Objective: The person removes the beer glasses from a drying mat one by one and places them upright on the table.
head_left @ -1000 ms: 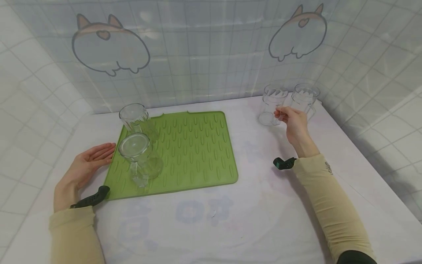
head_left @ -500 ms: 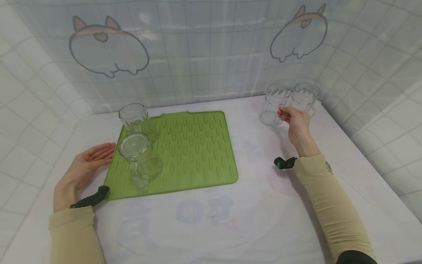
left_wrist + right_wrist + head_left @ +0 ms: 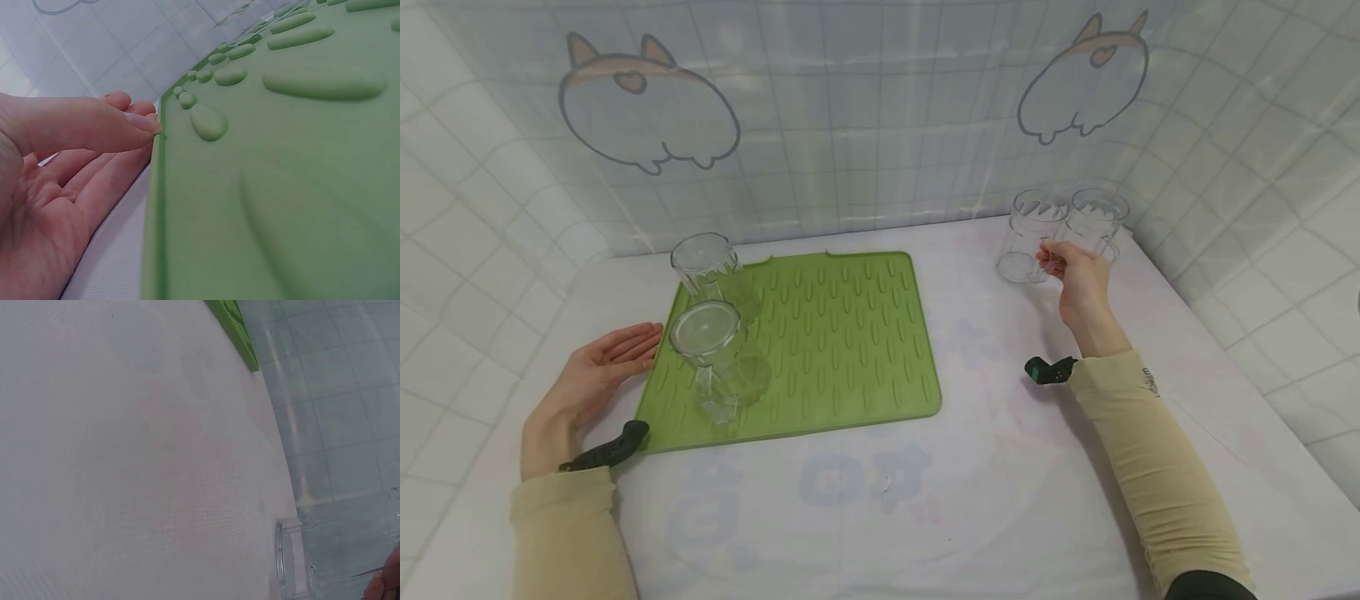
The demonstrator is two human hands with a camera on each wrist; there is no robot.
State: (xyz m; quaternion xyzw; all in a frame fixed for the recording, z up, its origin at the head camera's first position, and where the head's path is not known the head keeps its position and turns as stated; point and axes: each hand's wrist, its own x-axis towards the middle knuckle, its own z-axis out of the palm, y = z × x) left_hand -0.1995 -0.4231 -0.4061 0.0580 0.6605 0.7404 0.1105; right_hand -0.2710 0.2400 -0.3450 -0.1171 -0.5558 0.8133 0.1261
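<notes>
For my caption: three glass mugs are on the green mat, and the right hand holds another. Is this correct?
Not three: the head view shows two glass mugs on the green mat; the right hand does hold another mug.

The light on me is soft and even, the head view faintly hazy, with pale glare streaking the shiny wall (image 3: 880, 125). A soft shadow runs along the inner side of my right sleeve (image 3: 1150, 450). The mug (image 3: 1024, 237) I grip looks washed out, its outline faint. My left wrist view is dimmer, the mat's (image 3: 300, 156) nearest bumps blurred; my right one is grey, the table's (image 3: 156, 487) edge bowed.
</notes>
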